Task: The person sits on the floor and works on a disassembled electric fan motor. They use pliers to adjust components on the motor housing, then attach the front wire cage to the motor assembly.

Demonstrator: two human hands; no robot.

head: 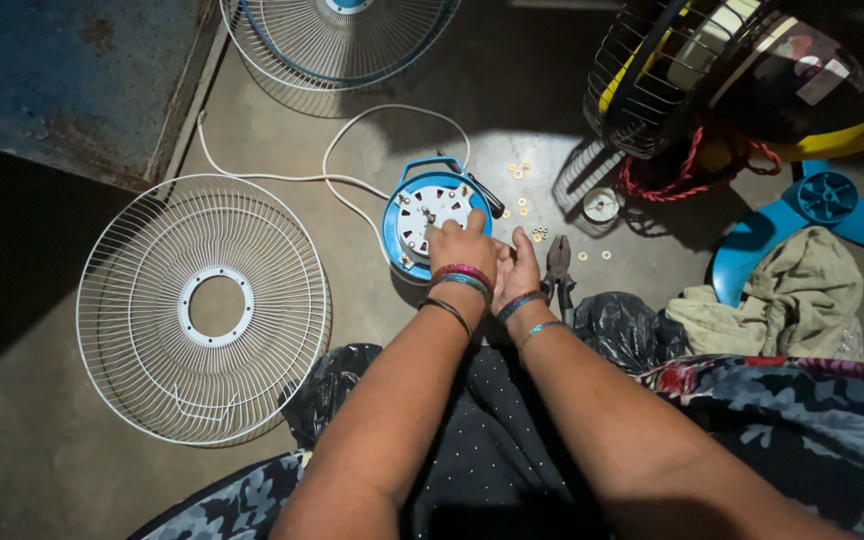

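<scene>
Blue fan motor housing (430, 212): lies on the concrete floor (42, 470), white face up, directly ahead of both hands. Left hand (463, 247): rests on the housing's near right edge, fingers (449, 234) curled together onto it. Right hand (517, 268): just beside the left, at the housing's right rim; whether its fingers grip anything cannot be told. Pliers (559, 268): on the floor, beside the right hand. White fan grille (204, 308): well left. Washers (524, 205): scattered beyond the hands.
</scene>
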